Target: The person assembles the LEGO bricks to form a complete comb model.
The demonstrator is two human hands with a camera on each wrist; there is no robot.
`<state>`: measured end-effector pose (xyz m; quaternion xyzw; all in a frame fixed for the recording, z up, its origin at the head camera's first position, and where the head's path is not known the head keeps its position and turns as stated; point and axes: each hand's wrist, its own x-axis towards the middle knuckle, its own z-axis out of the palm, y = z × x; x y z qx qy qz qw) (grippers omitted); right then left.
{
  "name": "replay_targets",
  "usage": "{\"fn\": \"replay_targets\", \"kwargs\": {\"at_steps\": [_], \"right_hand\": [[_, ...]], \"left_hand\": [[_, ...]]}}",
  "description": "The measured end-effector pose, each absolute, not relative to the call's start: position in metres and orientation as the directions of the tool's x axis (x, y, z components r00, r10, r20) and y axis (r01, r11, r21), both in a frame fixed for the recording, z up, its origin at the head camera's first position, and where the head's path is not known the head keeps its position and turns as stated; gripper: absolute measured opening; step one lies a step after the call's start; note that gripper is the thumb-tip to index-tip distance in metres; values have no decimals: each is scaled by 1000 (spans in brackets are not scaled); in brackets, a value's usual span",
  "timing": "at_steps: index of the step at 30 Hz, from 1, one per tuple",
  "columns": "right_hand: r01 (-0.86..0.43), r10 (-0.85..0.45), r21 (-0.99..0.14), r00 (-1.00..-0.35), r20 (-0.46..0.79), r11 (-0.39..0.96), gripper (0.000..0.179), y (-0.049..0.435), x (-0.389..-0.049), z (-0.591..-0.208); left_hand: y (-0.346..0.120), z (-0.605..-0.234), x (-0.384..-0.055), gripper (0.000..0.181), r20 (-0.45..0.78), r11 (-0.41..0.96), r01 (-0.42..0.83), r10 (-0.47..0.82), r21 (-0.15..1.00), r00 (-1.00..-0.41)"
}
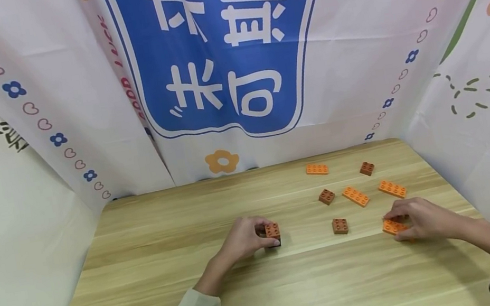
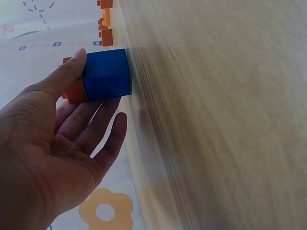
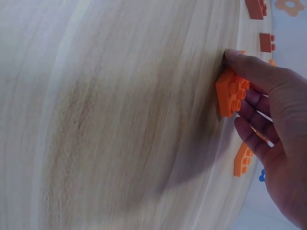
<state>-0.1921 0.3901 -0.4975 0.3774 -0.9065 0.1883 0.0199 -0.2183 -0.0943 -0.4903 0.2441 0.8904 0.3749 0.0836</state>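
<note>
My left hand (image 1: 245, 237) holds a small stack between thumb and fingers, near the middle of the table. On top of the stack is a reddish-brown toy brick (image 1: 272, 230) with studs; under it sits a blue block (image 2: 106, 74), plain to see in the left wrist view, its base right at the tabletop. Off to the right, my right hand (image 1: 425, 219) pinches a flat orange brick (image 3: 225, 96), thumb on one side and fingers on the other, close over the wood. Part of that brick is hidden by the hand. Between the hands lies another brown brick (image 1: 340, 226).
Farther back on the wooden table (image 1: 155, 253) lie two more brown bricks, one nearer (image 1: 327, 196) and one farther right (image 1: 366, 168). Orange bricks (image 1: 355, 196) (image 1: 392, 189) (image 1: 317, 169) lie among them. A printed cloth (image 1: 330, 86) hangs around the table's back and sides.
</note>
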Motion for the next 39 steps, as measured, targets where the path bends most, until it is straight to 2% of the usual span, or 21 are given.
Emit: {"fn": "replay_targets", "kwargs": {"at_steps": [9,18,25,31,39], "right_hand": [[-718,-695,-341,-687,210,607,40,387,-193,-501],[-722,-686,-322,-688,238,612,41,377,-195,-496],[-763,-709,-308,-644,286,569,38,358,-200,-482],[-763,-720,-281,-644,259,582,38,341,-200,-473],[-760,-721,-299,-646,251,577,37,319,-203,-465]], "left_hand": [[-94,-492,-218,42,36,607,376,496,700,-867],[-94,-492,-219,42,34,612,379,499,694,-866],[-94,-493,-219,41,16,609,351,485,711,-874],[-95,-493,-218,40,17,594,340,481,729,-877],[-96,-495,-218,39,29,583,345,481,735,-876]]}}
